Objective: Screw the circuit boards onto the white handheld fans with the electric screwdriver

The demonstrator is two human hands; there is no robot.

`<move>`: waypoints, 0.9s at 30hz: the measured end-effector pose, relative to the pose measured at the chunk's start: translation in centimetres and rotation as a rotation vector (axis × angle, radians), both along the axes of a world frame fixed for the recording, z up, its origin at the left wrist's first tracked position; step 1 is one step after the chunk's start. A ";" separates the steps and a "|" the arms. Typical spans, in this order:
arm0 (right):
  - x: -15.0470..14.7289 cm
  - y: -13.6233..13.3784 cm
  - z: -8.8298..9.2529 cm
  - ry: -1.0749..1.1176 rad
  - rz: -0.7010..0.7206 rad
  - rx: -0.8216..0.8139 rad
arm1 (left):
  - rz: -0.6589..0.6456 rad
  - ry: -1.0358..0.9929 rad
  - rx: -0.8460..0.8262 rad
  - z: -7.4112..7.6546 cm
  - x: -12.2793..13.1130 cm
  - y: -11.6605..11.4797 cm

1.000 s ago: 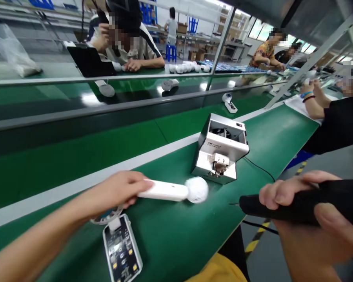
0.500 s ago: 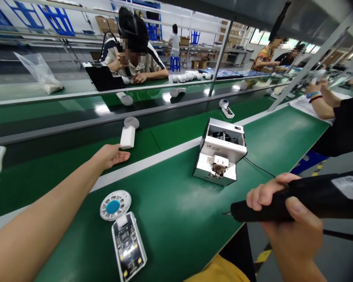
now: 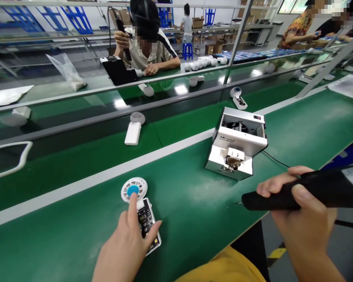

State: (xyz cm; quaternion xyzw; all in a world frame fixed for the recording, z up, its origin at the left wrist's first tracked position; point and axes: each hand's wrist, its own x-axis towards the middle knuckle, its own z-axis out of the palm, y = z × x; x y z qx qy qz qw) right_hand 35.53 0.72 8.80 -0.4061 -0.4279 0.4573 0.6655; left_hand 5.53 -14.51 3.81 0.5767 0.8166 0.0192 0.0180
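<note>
A small white handheld fan [image 3: 147, 225] lies on the green bench, its round head showing a blue centre and its handle open on a circuit board. Over it is my left hand [image 3: 123, 239], thumb and index finger spread apart, the index fingertip at the blue centre. Part of the board is hidden by the hand. In my right hand [image 3: 306, 211] is a black electric screwdriver [image 3: 285, 197], gripped round its body with the bit pointing left above the bench. A silver screw feeder [image 3: 238, 143] stands on the bench ahead of the bit.
Beyond a white strip [image 3: 106, 172] runs a green conveyor, with a white fan [image 3: 133, 133] and another opened fan [image 3: 239, 102] on it. A white frame [image 3: 29, 150] lies at left. Across the line a co-worker [image 3: 147, 51] sits holding a black tool.
My left hand has come back from beside the white fan on the conveyor to the opened fan on the bench. My right hand still holds the screwdriver. The view has shifted.
</note>
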 end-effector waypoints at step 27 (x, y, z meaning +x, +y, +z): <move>-5.4 6.4 3.7 -0.073 0.006 0.502 | -0.871 -0.493 0.129 -3.8 6.4 16.3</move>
